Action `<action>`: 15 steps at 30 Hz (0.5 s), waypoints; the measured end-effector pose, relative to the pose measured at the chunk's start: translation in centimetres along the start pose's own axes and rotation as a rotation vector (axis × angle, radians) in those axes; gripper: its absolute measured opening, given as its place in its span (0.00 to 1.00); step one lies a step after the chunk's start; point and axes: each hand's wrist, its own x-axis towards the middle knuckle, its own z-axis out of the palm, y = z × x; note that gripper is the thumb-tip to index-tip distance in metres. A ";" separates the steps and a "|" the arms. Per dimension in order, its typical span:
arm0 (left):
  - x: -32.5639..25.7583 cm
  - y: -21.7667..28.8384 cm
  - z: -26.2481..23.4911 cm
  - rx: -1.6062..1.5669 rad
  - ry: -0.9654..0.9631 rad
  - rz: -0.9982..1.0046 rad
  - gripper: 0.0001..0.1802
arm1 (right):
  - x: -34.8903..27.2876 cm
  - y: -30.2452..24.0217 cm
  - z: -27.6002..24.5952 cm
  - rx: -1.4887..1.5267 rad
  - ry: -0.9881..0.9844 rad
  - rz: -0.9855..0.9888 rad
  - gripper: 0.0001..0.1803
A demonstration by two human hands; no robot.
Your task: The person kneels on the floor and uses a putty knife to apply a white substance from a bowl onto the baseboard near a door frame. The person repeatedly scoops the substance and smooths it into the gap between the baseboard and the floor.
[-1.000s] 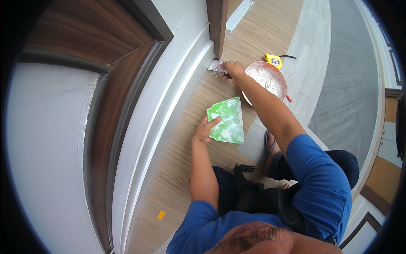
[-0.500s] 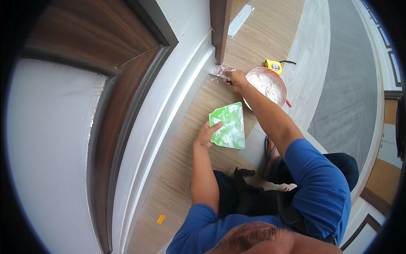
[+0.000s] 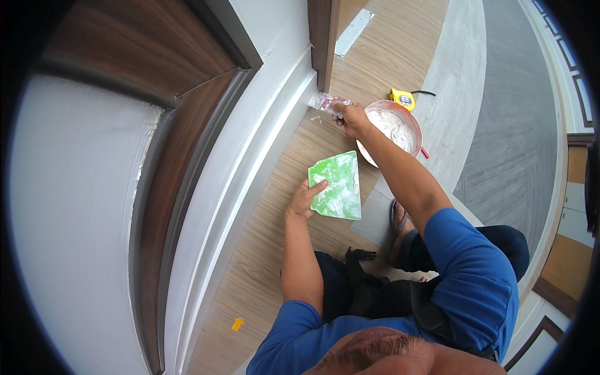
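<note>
My left hand [image 3: 306, 199] grips a flat green plastic spreader [image 3: 335, 186] smeared with white paste, the thumb lying on its face. Farther out, my right hand [image 3: 352, 119] is closed on a putty knife [image 3: 326, 102] coated in white and reddish smears. Its blade reaches the foot of the white baseboard [image 3: 304, 86], beside the lower end of a brown door frame [image 3: 324, 56]. Right next to my right hand stands a round reddish bowl [image 3: 419, 132] with white putty [image 3: 397, 129] in it, partly covered by my forearm.
Beyond the bowl lies a yellow tape measure [image 3: 402, 99] with a dark strap. A red stick-like thing [image 3: 425, 152] pokes out by the bowl. A pale metal-looking strip [image 3: 354, 34] is on the wood-look floor [image 3: 262, 262] past the frame. An orange arrow-shaped piece [image 3: 237, 324] lies near the wall.
Very little differs. My right hand and the putty knife have shifted by a tiny amount at the baseboard. My left hand holds the spreader in nearly the same place.
</note>
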 end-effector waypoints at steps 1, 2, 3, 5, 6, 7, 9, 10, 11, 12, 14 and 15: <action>0.0 0.0 0.0 -0.006 -0.007 0.001 0.12 | -0.2 -0.1 0.0 0.004 -0.008 -0.010 0.07; 0.0 0.0 0.0 -0.012 -0.013 0.002 0.12 | -0.3 -0.3 0.0 0.008 -0.015 -0.019 0.07; 0.0 0.0 -0.1 -0.018 -0.018 0.003 0.12 | -0.5 -0.4 0.0 0.012 -0.012 -0.022 0.07; 0.1 0.0 0.1 -0.005 -0.012 0.005 0.12 | -0.6 -0.5 -0.2 0.019 -0.005 -0.028 0.07; 0.1 0.0 0.2 0.002 -0.009 0.006 0.12 | -0.6 -0.7 -0.3 0.020 -0.011 -0.033 0.07; 0.1 0.0 0.2 -0.003 -0.012 0.006 0.13 | -0.8 -0.8 -0.4 0.022 -0.020 -0.035 0.07; 0.0 -0.2 0.2 -0.012 -0.020 0.005 0.13 | -1.2 -1.1 -0.3 0.015 -0.032 -0.036 0.06; 0.0 -0.2 0.1 -0.007 -0.014 0.007 0.14 | -1.3 -1.3 -0.4 0.006 -0.033 -0.037 0.06; 0.1 -0.4 0.1 -0.003 -0.009 0.009 0.14 | -1.4 -1.5 -0.5 -0.003 -0.034 -0.038 0.06; 0.1 -0.5 0.1 0.000 -0.003 0.012 0.14 | -1.6 -1.7 -0.6 0.006 -0.049 -0.048 0.06; 0.3 -0.7 -0.1 0.003 -0.004 0.025 0.15 | -1.9 -1.9 -0.7 0.025 -0.084 -0.069 0.06; 0.3 -0.9 -0.2 0.003 -0.005 0.032 0.16 | -2.1 -2.2 -0.9 0.036 -0.094 -0.087 0.06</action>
